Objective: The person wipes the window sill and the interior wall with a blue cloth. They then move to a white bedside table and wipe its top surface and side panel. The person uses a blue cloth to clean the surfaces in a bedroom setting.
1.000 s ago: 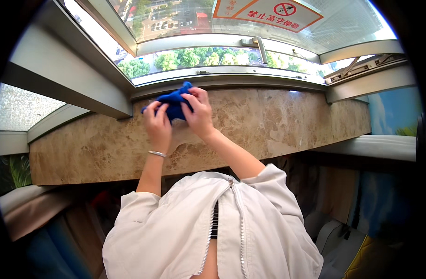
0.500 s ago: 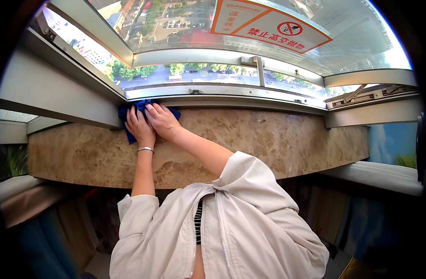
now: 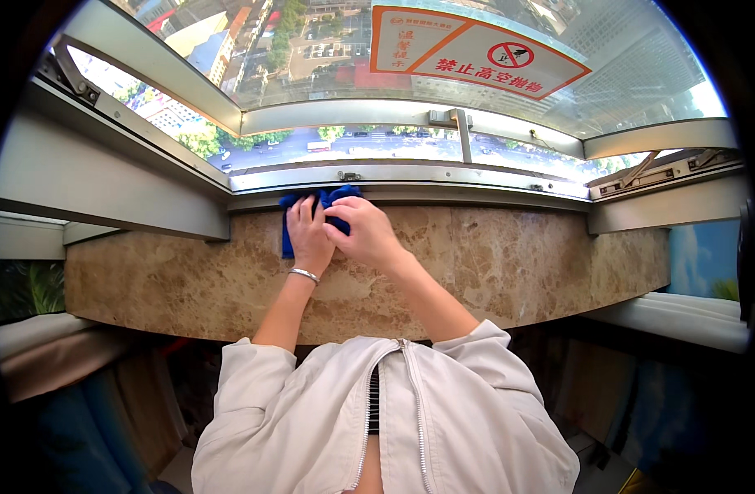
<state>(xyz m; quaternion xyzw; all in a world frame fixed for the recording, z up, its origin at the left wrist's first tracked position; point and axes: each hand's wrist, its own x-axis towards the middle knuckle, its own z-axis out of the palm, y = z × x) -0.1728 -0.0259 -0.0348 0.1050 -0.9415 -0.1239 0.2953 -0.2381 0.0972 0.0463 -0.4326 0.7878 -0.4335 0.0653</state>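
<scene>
A crumpled blue cloth point(image 3: 288, 241) lies at the back of the brown marbled window sill point(image 3: 476, 267), up against the metal window frame point(image 3: 427, 183). My left hand point(image 3: 310, 236), with a silver bangle at the wrist, presses on the cloth and grips it, fingers pointing toward the frame. Close beside it on the right, my right hand point(image 3: 368, 232) has its bent fingers closed on the cloth's right part. The two hands nearly touch. Part of the cloth is hidden under my fingers.
Beyond the frame, a window sash point(image 3: 344, 113) tilts outward with a handle point(image 3: 461, 136) and an orange-bordered warning sticker point(image 3: 476, 51). A street far below shows through the gap. Metal posts stand at both sides; a small metal catch point(image 3: 349, 176) sits on the frame.
Both hands have moved right along the frame with the cloth, away from the left corner. My right hand has shifted from against the left hand to the cloth's right side.
</scene>
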